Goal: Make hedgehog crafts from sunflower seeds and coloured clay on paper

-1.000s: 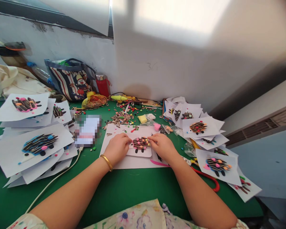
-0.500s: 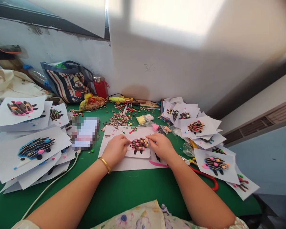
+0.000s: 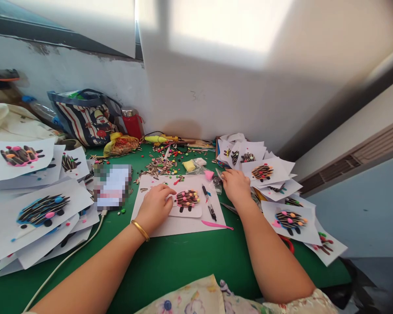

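Note:
My left hand lies over the left edge of a small white card, its index finger stretched out and thumb apart. The card carries a hedgehog figure of striped sunflower seeds, dotted with pink, orange and yellow clay balls and with dark feet. Beneath it is a larger white sheet. My right hand is right of the sheet by small plastic bags, fingers bent together; what they grip is hidden. A black pen and a pink clay tool lie right of the card.
Finished hedgehog cards are piled at left and right. Loose seeds and clay balls scatter behind the sheet, near yellow clay and pink clay. A phone with a cable lies left. Scissors lie partly under my right arm.
My right hand has left the card's right edge and moved right and away from me to the plastic bags, uncovering the pen. My left hand stays at the card. The view has shifted slightly.

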The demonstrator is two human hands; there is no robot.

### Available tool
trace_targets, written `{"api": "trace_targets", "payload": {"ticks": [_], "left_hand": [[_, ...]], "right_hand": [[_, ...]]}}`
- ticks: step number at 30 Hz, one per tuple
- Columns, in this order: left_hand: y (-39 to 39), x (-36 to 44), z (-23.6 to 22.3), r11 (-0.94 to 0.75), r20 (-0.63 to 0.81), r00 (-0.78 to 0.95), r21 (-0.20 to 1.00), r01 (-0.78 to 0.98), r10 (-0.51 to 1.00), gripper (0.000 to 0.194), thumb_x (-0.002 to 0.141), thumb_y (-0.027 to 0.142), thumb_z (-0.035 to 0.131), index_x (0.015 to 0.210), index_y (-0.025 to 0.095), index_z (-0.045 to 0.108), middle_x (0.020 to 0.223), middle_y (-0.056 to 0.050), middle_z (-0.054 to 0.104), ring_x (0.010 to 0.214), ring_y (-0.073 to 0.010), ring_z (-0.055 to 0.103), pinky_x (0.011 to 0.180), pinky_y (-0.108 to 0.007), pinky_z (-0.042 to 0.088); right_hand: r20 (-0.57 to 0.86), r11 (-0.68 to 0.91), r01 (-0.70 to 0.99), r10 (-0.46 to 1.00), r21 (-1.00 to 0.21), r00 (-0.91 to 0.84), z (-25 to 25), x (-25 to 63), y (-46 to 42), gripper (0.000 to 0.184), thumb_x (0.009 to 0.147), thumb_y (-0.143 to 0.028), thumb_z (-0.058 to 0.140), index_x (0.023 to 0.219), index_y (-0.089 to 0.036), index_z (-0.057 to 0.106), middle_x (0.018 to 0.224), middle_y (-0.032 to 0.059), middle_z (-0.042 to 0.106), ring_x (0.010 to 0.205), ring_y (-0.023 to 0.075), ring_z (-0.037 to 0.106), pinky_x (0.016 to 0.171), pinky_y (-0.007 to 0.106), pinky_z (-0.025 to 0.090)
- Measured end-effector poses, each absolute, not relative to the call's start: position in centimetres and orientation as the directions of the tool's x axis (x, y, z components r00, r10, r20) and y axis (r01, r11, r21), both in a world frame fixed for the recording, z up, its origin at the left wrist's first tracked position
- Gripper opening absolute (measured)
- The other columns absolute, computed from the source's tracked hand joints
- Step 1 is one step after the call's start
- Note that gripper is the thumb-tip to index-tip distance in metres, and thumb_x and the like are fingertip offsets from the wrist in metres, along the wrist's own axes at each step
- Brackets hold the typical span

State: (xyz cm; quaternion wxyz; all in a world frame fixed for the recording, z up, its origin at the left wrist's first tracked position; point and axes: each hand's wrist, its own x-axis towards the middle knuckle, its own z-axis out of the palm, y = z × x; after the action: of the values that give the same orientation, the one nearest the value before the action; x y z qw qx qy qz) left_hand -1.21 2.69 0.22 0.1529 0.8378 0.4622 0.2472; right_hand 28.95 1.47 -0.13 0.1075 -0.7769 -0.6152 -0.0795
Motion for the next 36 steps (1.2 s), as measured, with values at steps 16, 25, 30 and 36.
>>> {"api": "trace_targets", "payload": {"ticks": [16, 25, 30, 36], "left_hand": [[1.9, -0.9, 0.2, -0.535, 0.313, 0.441, 0.600, 0.595, 0.841, 0.025, 0.085, 0.014, 0.049, 0.096, 0.019, 0.071, 0.104, -0.009, 0.066, 0.101, -0.0248, 0.060, 0.094, -0.043, 0.047], [1.9, -0.2, 0.4, -0.413, 0.303, 0.317, 0.826, 0.383, 0.899, 0.023, 0.089, 0.036, 0.056, 0.099, 0.019, 0.068, 0.100, -0.008, 0.066, 0.095, -0.0227, 0.061, 0.086, -0.038, 0.048], [1.2, 1.2, 2.1, -0.031, 0.014, 0.290, 0.998, 0.054, 0.957, 0.036, 0.083, 0.049, 0.063, 0.103, 0.018, 0.066, 0.097, -0.006, 0.069, 0.086, -0.0198, 0.063, 0.073, -0.031, 0.050], [0.9, 2.1, 3.5, 0.033, -0.025, 0.309, 0.999, -0.019, 0.951, 0.034, 0.078, 0.042, 0.069, 0.101, 0.017, 0.065, 0.099, -0.006, 0.068, 0.088, -0.0193, 0.062, 0.076, -0.031, 0.049]], "right_hand": [[0.284, -0.105, 0.994, 0.953, -0.026, 0.108, 0.5, 24.1, 5.5, 0.024, 0.087, -0.032, 0.056, 0.101, -0.017, 0.068, 0.109, 0.0137, 0.069, 0.110, 0.0298, 0.051, 0.092, 0.045, 0.031], [0.499, 0.023, 0.969, 0.860, -0.248, 0.107, 3.4, 24.7, 3.2, 0.028, 0.086, -0.023, 0.056, 0.112, -0.020, 0.065, 0.126, 0.0115, 0.063, 0.118, 0.0296, 0.050, 0.099, 0.046, 0.036], [0.550, 0.418, 0.841, 0.815, -0.343, -0.181, 4.0, 22.0, 0.0, 0.029, 0.087, -0.023, 0.058, 0.115, -0.023, 0.064, 0.126, 0.0080, 0.063, 0.119, 0.0253, 0.053, 0.102, 0.043, 0.043], [0.549, 0.469, 0.783, 0.811, -0.409, -0.199, 3.6, 20.4, -1.7, 0.033, 0.085, -0.018, 0.059, 0.118, -0.023, 0.064, 0.128, 0.0081, 0.062, 0.121, 0.0246, 0.053, 0.105, 0.044, 0.043]]}}
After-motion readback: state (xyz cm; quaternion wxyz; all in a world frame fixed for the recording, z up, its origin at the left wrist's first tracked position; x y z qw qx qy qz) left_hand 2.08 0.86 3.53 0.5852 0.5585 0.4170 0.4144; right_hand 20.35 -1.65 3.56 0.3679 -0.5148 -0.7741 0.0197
